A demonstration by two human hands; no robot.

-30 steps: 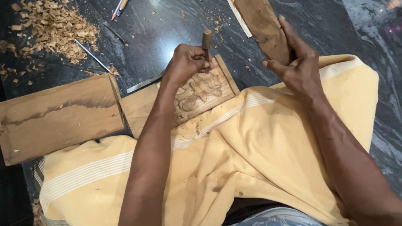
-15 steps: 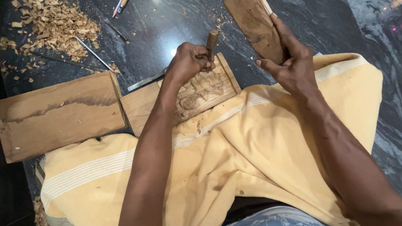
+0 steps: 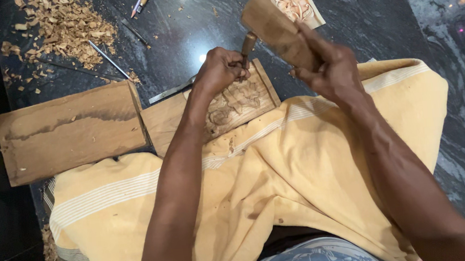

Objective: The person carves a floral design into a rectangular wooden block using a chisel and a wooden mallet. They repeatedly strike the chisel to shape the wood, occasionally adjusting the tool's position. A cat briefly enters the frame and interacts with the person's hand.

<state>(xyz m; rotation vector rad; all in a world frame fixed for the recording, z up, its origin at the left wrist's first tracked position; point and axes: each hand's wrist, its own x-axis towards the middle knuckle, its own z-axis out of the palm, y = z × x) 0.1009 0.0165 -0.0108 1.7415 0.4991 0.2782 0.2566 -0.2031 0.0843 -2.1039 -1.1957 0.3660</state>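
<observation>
I see open dark marble floor [image 3: 377, 22] to the right of my hands, clear enough to pass through. Straight ahead, the pale carved pattern sheet [image 3: 295, 0] lies flat beyond the brown wooden mallet block [image 3: 274, 30]. To the left, the plain rough wooden plank [image 3: 71, 131] sits just beside the carved wooden panel [image 3: 231, 106], blocking that side. Further left, thin metal chisels [image 3: 108, 58] and a heap of wood shavings [image 3: 61, 28] clutter the floor.
</observation>
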